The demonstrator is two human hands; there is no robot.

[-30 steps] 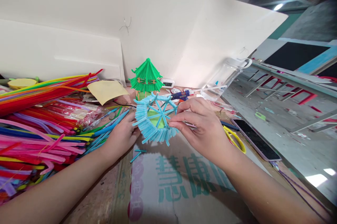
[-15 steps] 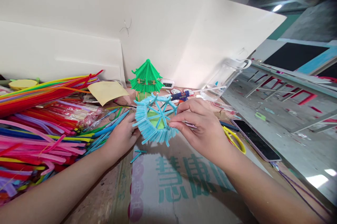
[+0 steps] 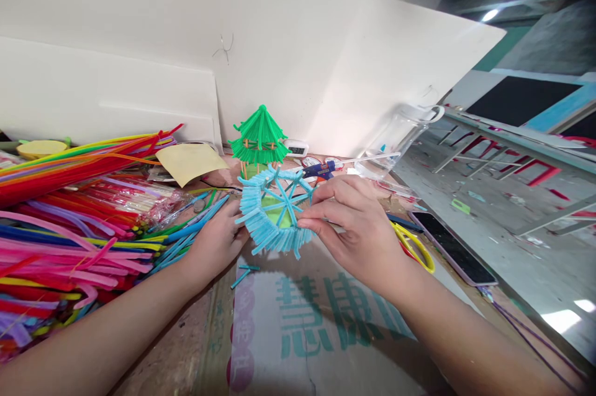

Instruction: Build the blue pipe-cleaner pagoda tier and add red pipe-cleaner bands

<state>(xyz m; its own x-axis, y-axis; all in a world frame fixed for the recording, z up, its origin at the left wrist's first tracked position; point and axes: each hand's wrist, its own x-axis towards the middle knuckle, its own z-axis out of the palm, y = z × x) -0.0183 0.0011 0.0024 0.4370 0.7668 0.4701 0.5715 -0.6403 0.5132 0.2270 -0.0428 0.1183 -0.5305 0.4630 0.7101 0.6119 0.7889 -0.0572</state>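
Observation:
A light blue pipe-cleaner roof frame [image 3: 274,210], round with spokes and a fringed rim, is tipped up over a sheet of cardboard [image 3: 321,321]. My left hand [image 3: 216,241] grips its left rim from behind. My right hand [image 3: 356,228] pinches its right rim between thumb and fingers. A finished green pipe-cleaner pavilion [image 3: 258,135] stands just behind the frame. Short blue pipe-cleaner scraps [image 3: 242,273] lie on the cardboard under my left hand.
A big heap of coloured pipe cleaners [image 3: 69,216] fills the left. A blue glue gun [image 3: 321,167], a clear jar [image 3: 395,135], yellow-handled scissors [image 3: 414,246] and a phone [image 3: 451,247] lie to the right. White boards [image 3: 288,30] stand at the back.
Almost nothing differs. Both hands keep hold of the blue frame, and my right fingers have shifted very slightly on its rim.

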